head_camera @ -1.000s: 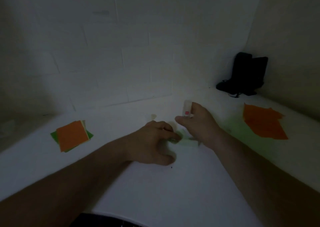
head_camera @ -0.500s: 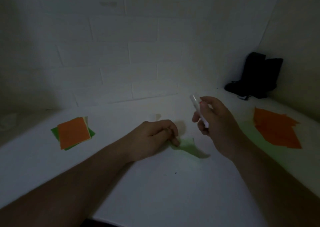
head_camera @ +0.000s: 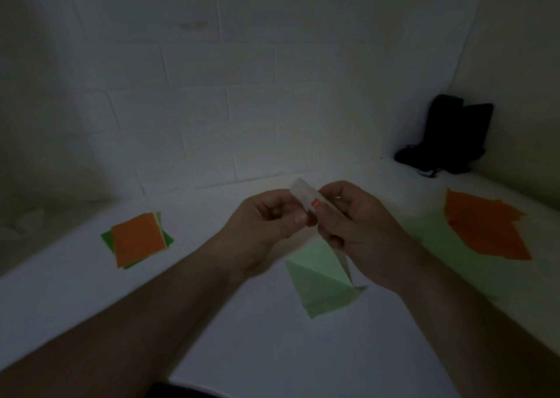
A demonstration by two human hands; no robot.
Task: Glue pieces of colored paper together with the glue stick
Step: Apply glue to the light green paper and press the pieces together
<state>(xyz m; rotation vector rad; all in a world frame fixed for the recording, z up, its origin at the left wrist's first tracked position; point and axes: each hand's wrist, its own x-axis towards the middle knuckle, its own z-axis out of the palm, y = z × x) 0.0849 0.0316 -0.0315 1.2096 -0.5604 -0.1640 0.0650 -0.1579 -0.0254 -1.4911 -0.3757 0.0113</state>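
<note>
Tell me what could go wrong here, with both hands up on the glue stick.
The light green paper lies loose on the table, one flap raised, with neither hand pressing it; it may shift or unfold. The left hand and right hand both grip the glue stick in dim light, so fumbling seems possible.

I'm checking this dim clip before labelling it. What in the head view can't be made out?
- Glue stick: its lower end is hidden by the fingers of the left hand and right hand; whether the cap is on is unclear.
- Light green paper: its top is covered by both hands.
- Black object in the corner: too dark to identify.
- Paper stack: the lower sheets are mostly covered by the orange top sheet.
</note>
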